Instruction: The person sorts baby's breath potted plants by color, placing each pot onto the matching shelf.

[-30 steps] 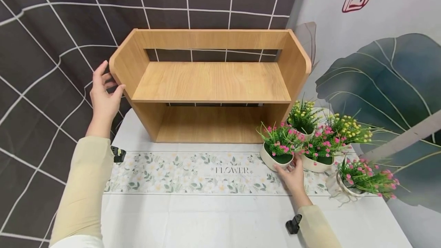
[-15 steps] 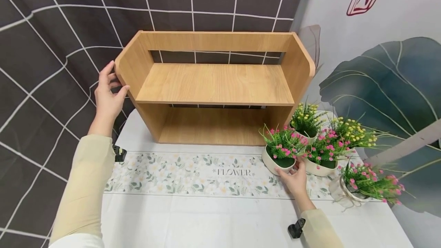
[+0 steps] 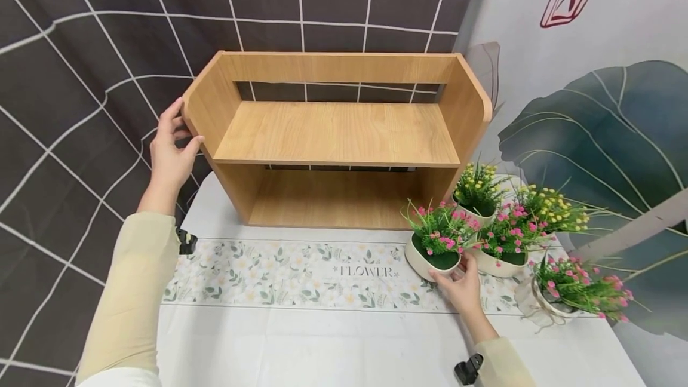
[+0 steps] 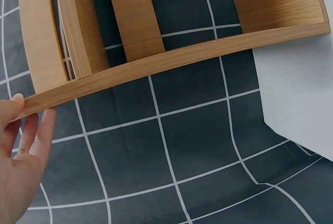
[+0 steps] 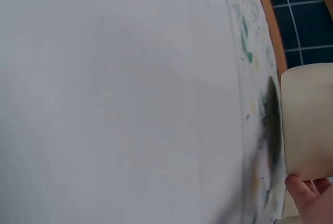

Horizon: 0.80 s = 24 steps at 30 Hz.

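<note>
A two-tier wooden desk shelf (image 3: 338, 133) stands at the back of the white table. My left hand (image 3: 171, 157) holds the rounded front edge of its left side panel, and in the left wrist view the thumb lies on one side of that panel (image 4: 125, 73) with fingers on the other. At the shelf's lower right, my right hand (image 3: 464, 291) pinches the rim of a cream oval flowerpot (image 3: 421, 264) with artificial pink flowers. In the right wrist view this pot (image 5: 309, 125) appears raised, with a shadow beside it on the tabletop. Both shelf tiers are bare.
Right of the held pot stand another pink-flowered pot (image 3: 497, 264), yellow-flowered plants (image 3: 477, 190) behind, and a twine-tied pot (image 3: 540, 303) near the table's right edge. A printed "FLOWER" strip (image 3: 269, 273) crosses the table (image 3: 301, 345). A dark grid curtain hangs behind.
The held flowerpot has shifted slightly left and toward me with my right hand, opening a little distance from its neighbour. My left hand keeps its hold on the shelf. The head view moved slightly.
</note>
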### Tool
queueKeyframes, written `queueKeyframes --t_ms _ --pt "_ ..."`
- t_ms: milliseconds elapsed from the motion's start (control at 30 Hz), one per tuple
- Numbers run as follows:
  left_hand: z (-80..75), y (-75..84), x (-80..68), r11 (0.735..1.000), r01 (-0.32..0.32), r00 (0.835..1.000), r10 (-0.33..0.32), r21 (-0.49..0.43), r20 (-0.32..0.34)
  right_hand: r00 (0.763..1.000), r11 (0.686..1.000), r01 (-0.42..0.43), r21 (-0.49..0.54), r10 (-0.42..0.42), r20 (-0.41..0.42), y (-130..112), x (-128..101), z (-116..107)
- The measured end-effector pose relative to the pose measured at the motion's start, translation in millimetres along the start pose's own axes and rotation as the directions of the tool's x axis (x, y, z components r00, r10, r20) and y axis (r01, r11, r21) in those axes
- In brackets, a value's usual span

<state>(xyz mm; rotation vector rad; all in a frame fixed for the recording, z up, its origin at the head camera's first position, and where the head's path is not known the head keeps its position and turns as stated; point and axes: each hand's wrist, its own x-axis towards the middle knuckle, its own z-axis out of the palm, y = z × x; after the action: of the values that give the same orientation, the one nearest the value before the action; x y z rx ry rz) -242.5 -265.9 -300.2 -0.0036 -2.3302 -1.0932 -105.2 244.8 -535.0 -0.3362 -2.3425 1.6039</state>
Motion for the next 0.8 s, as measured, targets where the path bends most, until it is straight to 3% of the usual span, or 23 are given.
queueKeyframes --t_ms 167,333,800 --pt "0.5 -0.5 -0.5 1.000 0.007 1.000 -0.007 0.001 -0.002 0.999 1.000 0.017 -0.017 -0.016 0.049 -9.7 -5.5 -6.4" --pt "1.1 1.5 -0.3 1.000 0.008 1.000 -0.008 -0.006 0.002 0.992 0.996 0.089 -0.018 -0.087 0.094 -21.5 -10.5 -14.4" --pt "2.1 2.4 -0.1 1.000 0.000 1.000 0.000 -0.029 -0.015 0.949 0.954 0.276 -0.114 -0.252 0.189 -75.4 -18.6 -31.8"
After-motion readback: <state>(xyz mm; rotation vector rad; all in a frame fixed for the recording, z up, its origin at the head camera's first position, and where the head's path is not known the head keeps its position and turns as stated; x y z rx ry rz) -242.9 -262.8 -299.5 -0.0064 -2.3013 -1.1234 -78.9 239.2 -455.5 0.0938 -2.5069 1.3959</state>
